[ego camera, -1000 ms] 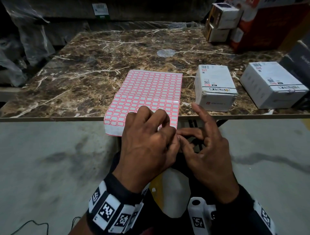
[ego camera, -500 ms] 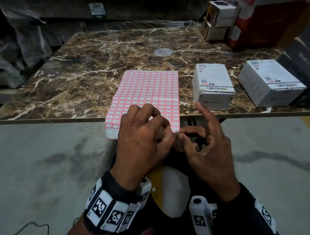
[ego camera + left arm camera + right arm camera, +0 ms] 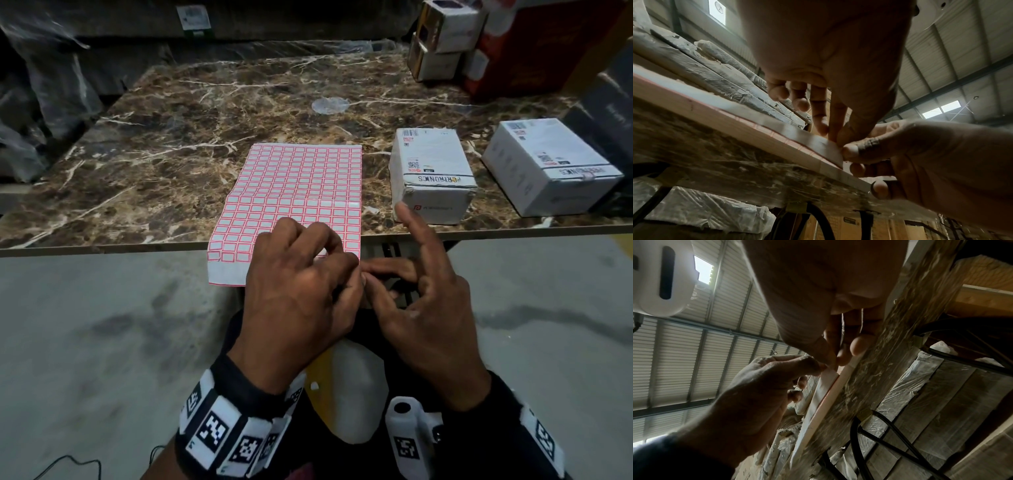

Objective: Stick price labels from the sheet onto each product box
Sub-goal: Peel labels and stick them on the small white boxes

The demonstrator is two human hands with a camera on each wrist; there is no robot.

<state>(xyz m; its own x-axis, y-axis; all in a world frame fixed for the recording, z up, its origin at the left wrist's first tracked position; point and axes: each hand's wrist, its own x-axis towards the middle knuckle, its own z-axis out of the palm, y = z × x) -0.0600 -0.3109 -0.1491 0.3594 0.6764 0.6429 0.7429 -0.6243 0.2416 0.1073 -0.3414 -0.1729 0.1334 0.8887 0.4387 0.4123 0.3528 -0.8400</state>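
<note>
Head view, left to right. Label sheet (image 3: 294, 202) lies on the marble table (image 3: 137, 164), near end overhanging the table edge; likely set so to give fingers access from below. Left hand (image 3: 294, 301) covers the overhanging near-right corner, fingers curled, pinching that corner (left wrist view: thumb and forefinger clamp the sheet (image 3: 818, 146)). Judged purpose: steady the backing while a label is picked loose. Immediately right of this grip, right hand (image 3: 424, 308) meets it, thumb and middle fingers nipping at the same corner edge, index finger raised clear. Whether a label is already lifted: cannot tell, too small. Beyond and right of the grip: Portronics box (image 3: 431, 178) standing near the sheet; farther right, second white box (image 3: 548, 164). No price label seen on either.

Versus 1.0 s ago: both hands at the same corner, pinch posture unchanged; view shifted slightly, sheet and boxes not moved. Peeling step is ongoing.
</note>
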